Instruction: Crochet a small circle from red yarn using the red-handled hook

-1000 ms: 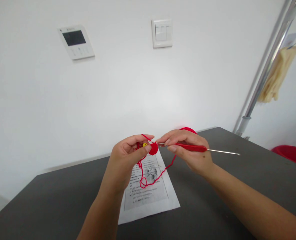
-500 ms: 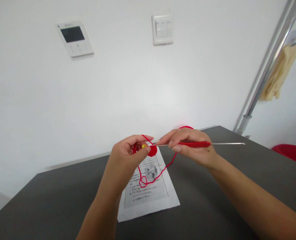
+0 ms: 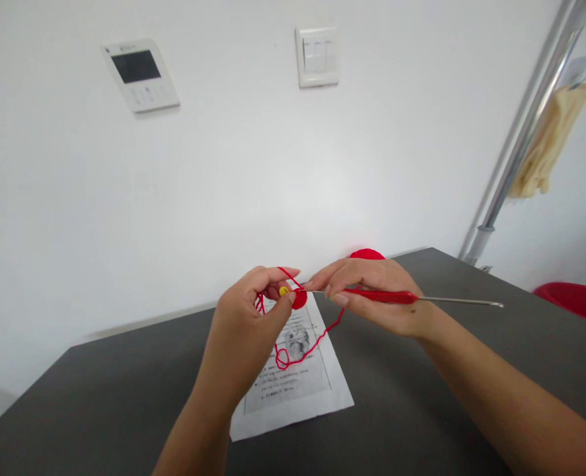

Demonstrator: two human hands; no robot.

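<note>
Between thumb and fingers, my left hand (image 3: 250, 307) pinches a small round piece of red crochet work (image 3: 299, 299). A small yellow piece (image 3: 284, 291), perhaps a stitch marker, shows beside it. Red yarn (image 3: 317, 344) runs over my left index finger, hangs in a small loop and leads toward the right. My right hand (image 3: 372, 287) is closed on the red handle of a double-ended crochet hook (image 3: 382, 295). The hook's left tip meets the top edge of the red piece, and its other metal end points right. Behind my right hand a red yarn ball (image 3: 366, 254) is partly hidden.
A printed sheet of paper (image 3: 297, 396) lies on the dark table (image 3: 139, 396) beneath my hands. The white wall behind carries an intercom panel (image 3: 141, 76) and a switch (image 3: 317, 57). To the right are a metal pole (image 3: 520, 145), a hanging beige cloth (image 3: 545, 145) and a red object (image 3: 570, 301).
My right hand has tilted the hook, so its free right end points lower and farther right. More of the yarn ball shows. The whole view has shifted slightly.
</note>
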